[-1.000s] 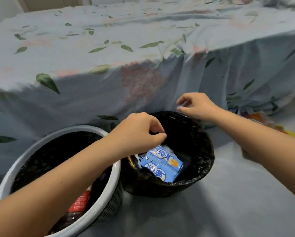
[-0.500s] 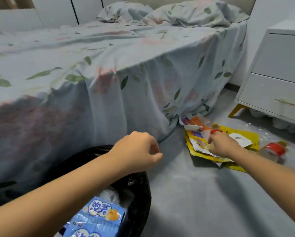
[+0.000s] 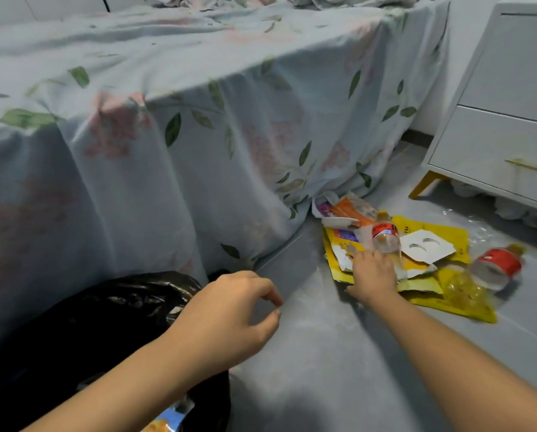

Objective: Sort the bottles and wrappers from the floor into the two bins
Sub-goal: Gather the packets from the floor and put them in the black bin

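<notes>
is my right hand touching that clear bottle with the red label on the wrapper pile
Touching. The head view shows the right hand wrapped around the lower end of the clear bottle, no gap between them.

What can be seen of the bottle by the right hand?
The clear plastic bottle has a red label band and looks nearly empty. Its cap end points away from the camera, its base toward the right hand, whose fingers reach its lower end; the grip is hidden. It sits over the yellow wrapper.

Left hand is raised, palm down, fingers loosely curled and holding nothing. Right arm is extended forward. Right hand reaches low, its fingers hidden behind the knuckles.
</notes>
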